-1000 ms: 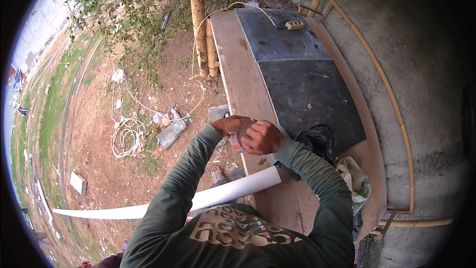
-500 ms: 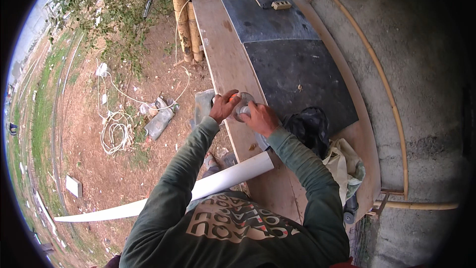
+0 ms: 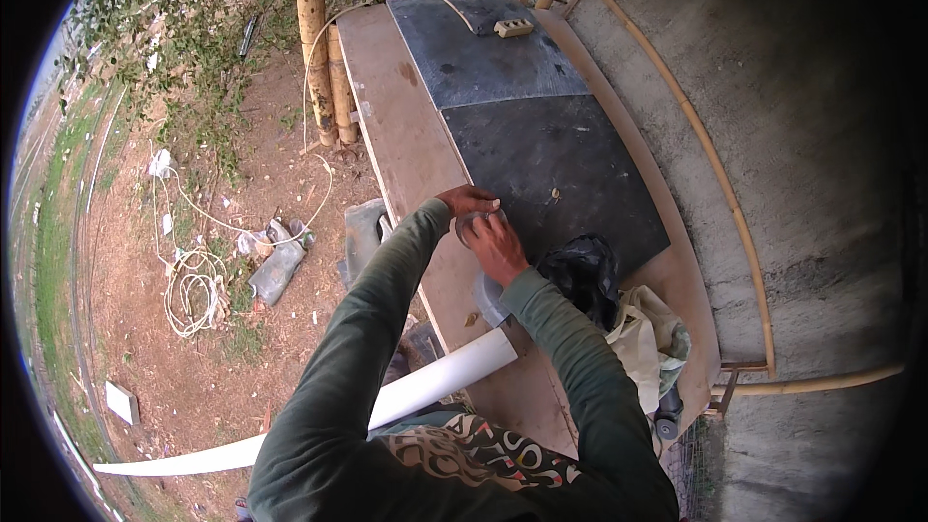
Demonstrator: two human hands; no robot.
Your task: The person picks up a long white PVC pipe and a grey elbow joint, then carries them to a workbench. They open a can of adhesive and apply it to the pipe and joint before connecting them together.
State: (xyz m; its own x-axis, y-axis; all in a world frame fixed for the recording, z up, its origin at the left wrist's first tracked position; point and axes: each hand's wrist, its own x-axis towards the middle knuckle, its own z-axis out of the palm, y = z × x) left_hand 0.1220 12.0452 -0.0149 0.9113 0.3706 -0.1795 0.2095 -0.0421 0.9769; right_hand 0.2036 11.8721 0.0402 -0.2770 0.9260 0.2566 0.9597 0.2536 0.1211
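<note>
The round grey object [image 3: 465, 235] lies between your hands, above the surface [image 3: 387, 87]. Your right hand [image 3: 500, 253] is clamped on its near right side; your left hand [image 3: 471, 200] meets its far side, grip not discernible. The white pipe [image 3: 449, 377], long axis running to lower left, ends nearer your right hand. Versus half a second ago, both hands sit closer to the dark sheet [image 3: 565, 164]; the orange patch is hidden.

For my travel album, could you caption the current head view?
Left hand and right hand meet at a round object over a wooden table, a white pipe nearby.
</note>
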